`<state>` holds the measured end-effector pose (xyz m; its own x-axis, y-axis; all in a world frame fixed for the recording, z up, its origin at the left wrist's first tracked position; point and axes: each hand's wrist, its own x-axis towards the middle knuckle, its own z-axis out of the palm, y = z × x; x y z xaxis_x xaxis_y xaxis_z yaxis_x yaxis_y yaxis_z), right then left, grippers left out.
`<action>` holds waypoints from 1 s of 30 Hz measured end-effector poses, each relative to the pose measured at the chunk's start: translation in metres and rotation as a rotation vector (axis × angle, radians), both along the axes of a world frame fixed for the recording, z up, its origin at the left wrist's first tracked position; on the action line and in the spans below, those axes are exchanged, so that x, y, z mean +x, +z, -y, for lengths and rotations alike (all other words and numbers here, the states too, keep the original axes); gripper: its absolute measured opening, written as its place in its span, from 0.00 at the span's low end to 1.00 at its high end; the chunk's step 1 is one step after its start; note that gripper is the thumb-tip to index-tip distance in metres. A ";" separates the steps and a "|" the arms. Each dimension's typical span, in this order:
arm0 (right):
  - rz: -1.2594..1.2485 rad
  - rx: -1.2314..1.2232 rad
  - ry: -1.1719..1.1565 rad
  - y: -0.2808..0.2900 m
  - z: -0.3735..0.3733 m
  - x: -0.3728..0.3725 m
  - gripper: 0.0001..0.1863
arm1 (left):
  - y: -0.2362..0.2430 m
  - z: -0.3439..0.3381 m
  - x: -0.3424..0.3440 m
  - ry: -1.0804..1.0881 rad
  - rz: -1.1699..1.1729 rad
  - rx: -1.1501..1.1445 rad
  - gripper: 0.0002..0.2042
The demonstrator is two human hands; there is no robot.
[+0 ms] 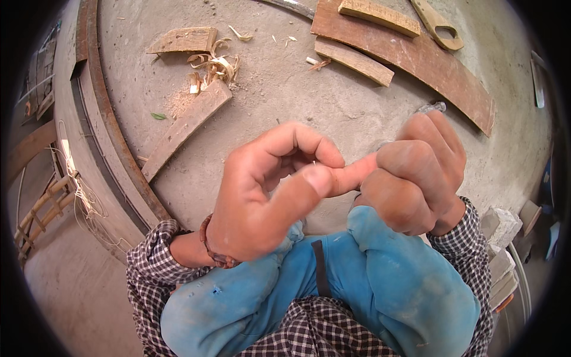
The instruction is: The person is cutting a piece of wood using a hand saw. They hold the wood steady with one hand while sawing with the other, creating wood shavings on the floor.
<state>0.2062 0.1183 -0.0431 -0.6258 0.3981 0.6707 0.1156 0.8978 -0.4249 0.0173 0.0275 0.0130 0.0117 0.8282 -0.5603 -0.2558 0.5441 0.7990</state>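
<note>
My left hand (pixel 267 196) is closed in a pinch at the tip of my right index finger, with its thumb and forefinger meeting around it; a tiny pale sliver shows there. My right hand (pixel 416 172) has that index finger stretched toward the left one and its other fingers curled. A small grey, shiny object (pixel 433 108) shows just beyond the curled fingers; I cannot tell whether they hold it. Both hands hover over my blue-trousered knees (pixel 410 279).
A concrete floor (pixel 279 89) bears short wood pieces (pixel 181 41), a longer strip (pixel 184 131), curled shavings (pixel 221 65) and sawdust. A reddish board (pixel 452 101) and a handsaw (pixel 438 27) lie at upper right. Long rails (pixel 107 131) run along the left; pale blocks (pixel 499 273) stand at lower right.
</note>
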 end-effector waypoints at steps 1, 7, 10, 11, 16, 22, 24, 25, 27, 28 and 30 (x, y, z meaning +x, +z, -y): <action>0.003 0.006 -0.012 0.000 0.000 0.000 0.26 | 0.000 0.002 0.002 0.022 -0.004 0.039 0.10; -0.019 0.067 -0.057 -0.002 -0.001 0.000 0.30 | -0.011 0.006 -0.007 -0.182 -0.164 0.316 0.16; -0.017 0.035 -0.056 0.000 0.002 0.000 0.31 | -0.013 0.007 -0.008 -0.178 -0.175 0.371 0.14; -0.016 0.027 -0.056 0.000 0.003 0.000 0.31 | -0.013 0.007 -0.007 -0.174 -0.183 0.378 0.13; -0.039 0.051 -0.057 -0.001 0.002 -0.001 0.30 | -0.012 0.007 -0.006 -0.146 -0.202 0.400 0.12; -0.067 0.064 -0.058 -0.001 0.003 -0.004 0.30 | -0.011 0.007 -0.006 -0.151 -0.214 0.405 0.11; -0.063 0.067 -0.048 -0.001 0.002 -0.003 0.30 | -0.012 0.008 -0.007 -0.155 -0.218 0.408 0.11; -0.063 0.068 -0.044 -0.001 0.002 -0.002 0.30 | -0.012 0.009 -0.007 -0.157 -0.220 0.408 0.10; -0.068 0.073 -0.042 -0.002 0.003 -0.002 0.30 | -0.011 0.009 -0.006 -0.157 -0.228 0.404 0.10; -0.063 0.075 -0.040 -0.001 0.003 -0.002 0.30 | -0.011 0.008 -0.006 -0.158 -0.230 0.401 0.10; -0.046 0.077 -0.034 0.001 0.003 0.000 0.30 | -0.012 0.008 -0.006 -0.159 -0.229 0.417 0.10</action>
